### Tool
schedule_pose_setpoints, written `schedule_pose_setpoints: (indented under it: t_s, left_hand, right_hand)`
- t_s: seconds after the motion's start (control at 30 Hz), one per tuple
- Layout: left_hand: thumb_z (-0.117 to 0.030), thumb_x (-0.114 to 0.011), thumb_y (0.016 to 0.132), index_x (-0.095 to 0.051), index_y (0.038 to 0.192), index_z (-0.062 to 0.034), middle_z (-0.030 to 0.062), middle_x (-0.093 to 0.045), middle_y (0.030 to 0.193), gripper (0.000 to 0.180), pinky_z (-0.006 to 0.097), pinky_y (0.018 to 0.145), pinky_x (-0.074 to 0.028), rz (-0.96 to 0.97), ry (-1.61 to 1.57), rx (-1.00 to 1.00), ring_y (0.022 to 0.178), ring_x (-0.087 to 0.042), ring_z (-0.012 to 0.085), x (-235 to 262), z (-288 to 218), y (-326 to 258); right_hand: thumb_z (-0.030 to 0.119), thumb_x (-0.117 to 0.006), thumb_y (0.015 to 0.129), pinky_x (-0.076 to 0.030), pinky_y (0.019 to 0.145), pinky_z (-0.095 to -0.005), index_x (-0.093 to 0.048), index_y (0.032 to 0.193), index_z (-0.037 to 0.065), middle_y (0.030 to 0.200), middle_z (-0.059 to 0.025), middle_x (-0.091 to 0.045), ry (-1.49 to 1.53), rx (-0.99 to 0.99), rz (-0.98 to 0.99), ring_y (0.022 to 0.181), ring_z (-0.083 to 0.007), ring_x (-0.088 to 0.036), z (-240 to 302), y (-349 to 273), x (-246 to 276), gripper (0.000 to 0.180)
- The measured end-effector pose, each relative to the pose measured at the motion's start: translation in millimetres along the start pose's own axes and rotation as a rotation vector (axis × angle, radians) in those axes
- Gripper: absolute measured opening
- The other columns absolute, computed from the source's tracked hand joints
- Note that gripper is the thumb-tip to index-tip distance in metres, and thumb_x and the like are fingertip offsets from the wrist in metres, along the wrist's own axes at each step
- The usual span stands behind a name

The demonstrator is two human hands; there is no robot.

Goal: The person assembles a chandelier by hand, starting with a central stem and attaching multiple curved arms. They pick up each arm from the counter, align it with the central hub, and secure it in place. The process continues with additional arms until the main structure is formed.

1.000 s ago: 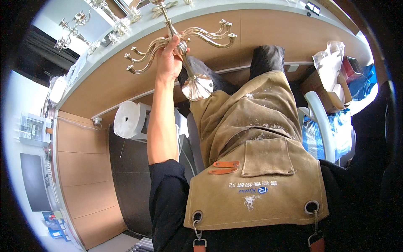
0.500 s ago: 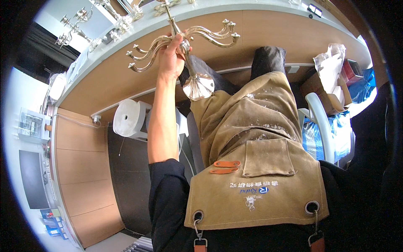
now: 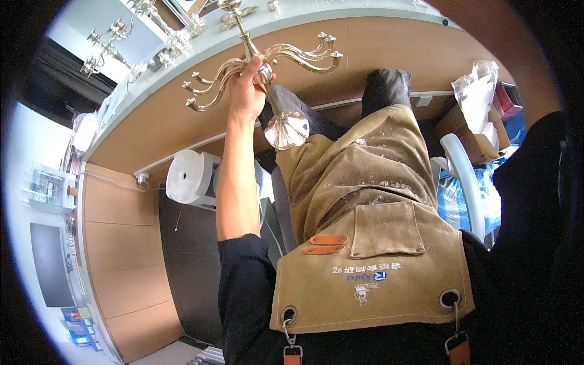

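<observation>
A silver candelabra (image 3: 278,100) with several curved arms is held up in front of my lap. My left hand (image 3: 248,91) wraps round its central stem, just where the arms branch out. The fluted round base (image 3: 287,129) hangs over my apron and its top end reaches past the bench edge. My right forearm (image 3: 517,42) shows large and dark at the upper right. Its hand lies outside the picture.
A pale bench top (image 3: 316,17) curves across the top, bearing more silver candelabra (image 3: 109,45) at the left. A white stool (image 3: 185,176) stands below it. To the right are a cardboard box (image 3: 468,131) with plastic wrap and a pale chair armrest (image 3: 465,182).
My right forearm has come into view at the upper right, covering part of the bench end. The candelabra stays in my left hand, shifted slightly; the whole view has tilted a little.
</observation>
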State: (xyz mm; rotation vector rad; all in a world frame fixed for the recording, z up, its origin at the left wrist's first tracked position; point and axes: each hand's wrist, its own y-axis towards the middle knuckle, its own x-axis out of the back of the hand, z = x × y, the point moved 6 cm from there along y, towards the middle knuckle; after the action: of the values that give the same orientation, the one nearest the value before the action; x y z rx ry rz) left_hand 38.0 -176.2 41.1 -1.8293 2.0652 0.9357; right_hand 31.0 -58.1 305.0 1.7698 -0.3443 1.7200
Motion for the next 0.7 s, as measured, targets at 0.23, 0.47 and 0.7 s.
schedule_pose_setpoints:
  t_s: [0.23,0.47,0.7]
  left_hand:
    - [-0.018,-0.082,0.082,-0.067,0.109,-0.0066,0.006,-0.071,0.1,0.033,0.035,0.065,-0.056,-0.023,0.034,-0.011,0.082,-0.067,0.0165,1,0,1]
    - [-0.007,-0.081,0.08,-0.067,0.105,-0.01,0.0046,-0.072,0.093,0.028,0.036,0.066,-0.056,-0.001,0.055,-0.021,0.085,-0.069,0.0174,6,1,1]
    - [0.0,-0.078,0.079,-0.069,0.101,-0.0109,0.0034,-0.072,0.092,0.026,0.038,0.068,-0.055,0.02,0.078,-0.012,0.086,-0.068,0.0169,10,1,5]
  right_hand:
    - [0.046,-0.055,0.099,-0.051,0.054,-0.0328,-0.064,0.115,0.0,0.084,-0.0089,-0.067,0.638,-0.087,-0.533,0.064,-0.0173,-0.061,-63,-91,-36,0.05]
    - [0.028,-0.063,0.096,-0.042,0.042,-0.0264,-0.064,0.089,0.006,0.063,-0.0034,-0.058,1.231,-0.959,-0.761,0.046,-0.0137,-0.053,-148,-282,-258,0.023]
    - [0.013,-0.069,0.092,-0.045,0.052,-0.0252,-0.065,0.096,-0.002,0.07,-0.0026,-0.064,1.155,-0.723,-0.604,0.058,-0.0085,-0.056,-140,-321,-339,0.016]
